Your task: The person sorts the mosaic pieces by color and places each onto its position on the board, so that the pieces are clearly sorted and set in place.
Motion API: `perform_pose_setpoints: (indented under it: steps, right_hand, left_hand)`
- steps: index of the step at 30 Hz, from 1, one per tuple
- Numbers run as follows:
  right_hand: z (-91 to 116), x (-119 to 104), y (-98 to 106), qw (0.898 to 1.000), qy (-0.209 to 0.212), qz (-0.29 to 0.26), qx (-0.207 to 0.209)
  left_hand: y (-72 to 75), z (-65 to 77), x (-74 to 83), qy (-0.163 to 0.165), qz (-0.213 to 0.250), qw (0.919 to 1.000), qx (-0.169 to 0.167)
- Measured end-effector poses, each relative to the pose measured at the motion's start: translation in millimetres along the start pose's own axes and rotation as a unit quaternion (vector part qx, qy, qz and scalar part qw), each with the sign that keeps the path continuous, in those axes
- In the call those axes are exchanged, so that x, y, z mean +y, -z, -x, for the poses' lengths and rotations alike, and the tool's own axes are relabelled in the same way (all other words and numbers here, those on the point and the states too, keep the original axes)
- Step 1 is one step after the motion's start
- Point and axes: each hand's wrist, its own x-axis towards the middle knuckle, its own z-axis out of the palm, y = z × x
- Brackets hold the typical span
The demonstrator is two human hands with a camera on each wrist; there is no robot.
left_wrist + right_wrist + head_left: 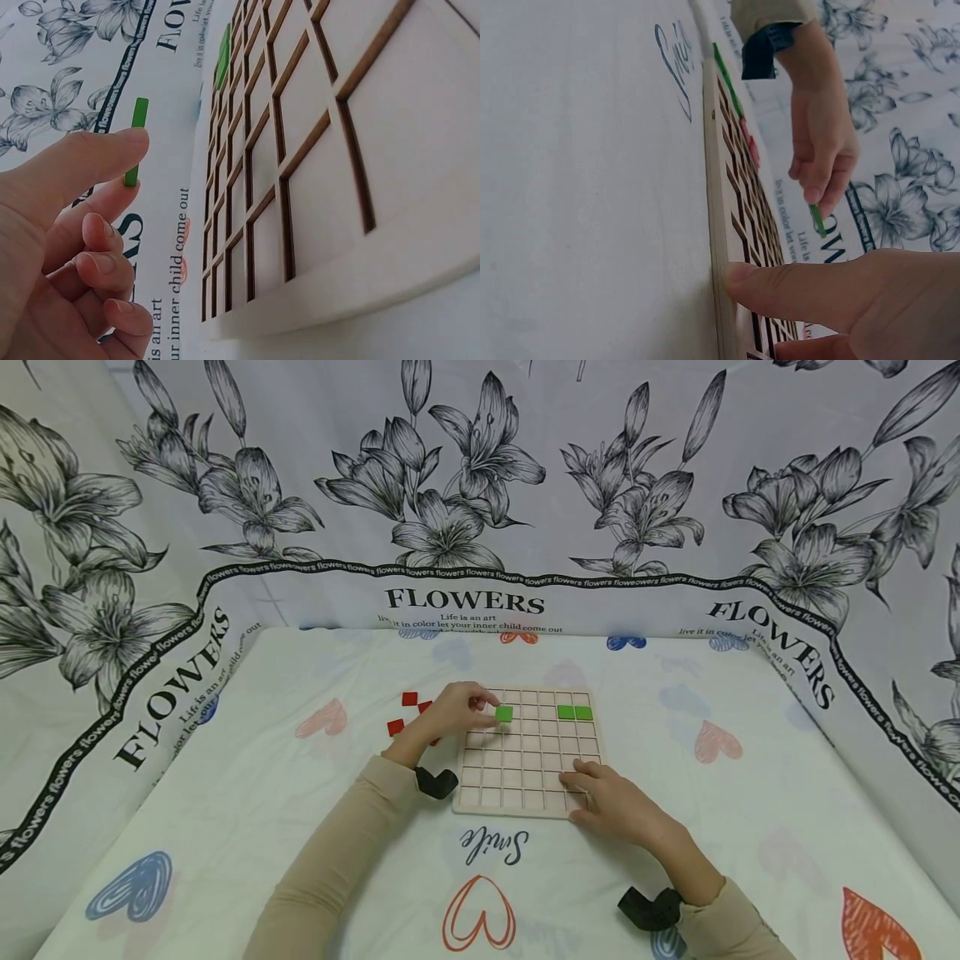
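Note:
My left hand (454, 708) pinches a green square tile (504, 714) between thumb and index finger, its other fingers loosely bent. In the left wrist view the tile (136, 142) is seen edge-on, held up beside the board. The pale wooden grid board (491, 814), with square recesses, lies flat on the table. Two more green tiles (574, 712) sit side by side in its upper right squares. My right hand (618, 802) rests on the board's lower right part. In the right wrist view its thumb (769, 289) touches the board's edge.
Several red square tiles (395, 727) lie on the cloth left of the board, partly behind the left hand. The white tablecloth (360, 877) has printed hearts and the word Smile. A flower-printed curtain (525, 527) stands behind and at both sides.

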Motion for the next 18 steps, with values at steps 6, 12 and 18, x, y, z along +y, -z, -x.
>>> perform_pose_setpoints:
  steps: [6,12,18]
  right_hand:
    - [-0.2,-0.1,-0.2,1.0,0.003,0.001,0.001]
    - [0.4,-0.2,0.8,1.0,0.003,-0.003,0.002]
    - [0.8,-0.2,1.5,1.0,0.007,-0.006,0.003]
  left_hand:
    - [-3.1,-2.3,3.0,-0.008,0.011,0.9999,0.007]
    - [-8.0,-6.5,4.8,-0.012,0.014,0.9997,0.015]
    - [-14.5,-13.4,6.9,-0.019,0.02,0.9995,0.013]
